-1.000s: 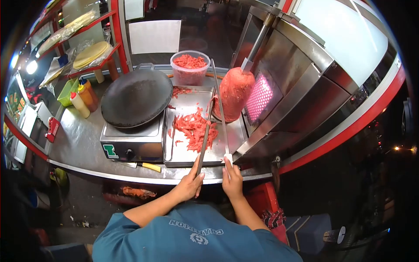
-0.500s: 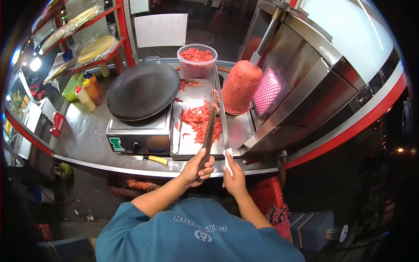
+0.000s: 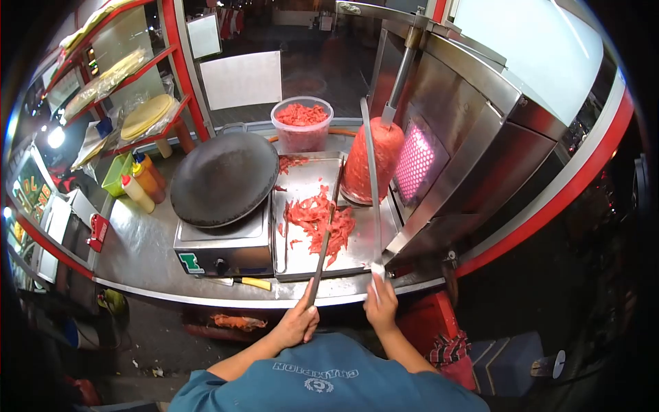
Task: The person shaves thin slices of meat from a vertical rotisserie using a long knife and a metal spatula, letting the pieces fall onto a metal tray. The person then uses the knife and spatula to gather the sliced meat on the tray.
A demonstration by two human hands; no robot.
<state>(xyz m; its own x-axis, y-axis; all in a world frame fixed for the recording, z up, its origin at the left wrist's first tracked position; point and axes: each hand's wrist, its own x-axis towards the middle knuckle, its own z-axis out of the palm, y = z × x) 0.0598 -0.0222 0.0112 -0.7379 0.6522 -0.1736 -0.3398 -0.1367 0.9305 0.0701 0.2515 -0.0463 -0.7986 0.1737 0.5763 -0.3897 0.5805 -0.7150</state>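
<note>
Left hand [image 3: 297, 324] grips tongs [image 3: 321, 250] over shaved meat [image 3: 317, 218] on tray [image 3: 300, 261]; right hand [image 3: 382, 306] grips long knife [image 3: 372, 182] against largely uncarved doner cone [image 3: 373, 160].

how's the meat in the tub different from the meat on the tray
The tub meat is heaped to its rim at the back; the tray meat lies loose and spread flat, nearer the hands, with the tongs reaching into it. Both are reddish shaved strips.

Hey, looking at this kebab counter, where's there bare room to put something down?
Bare steel counter lies between the sauce bottles and the griddle base. The tray's far part is mostly bare. Crowded: the meat pile, under tongs and knife.
</note>
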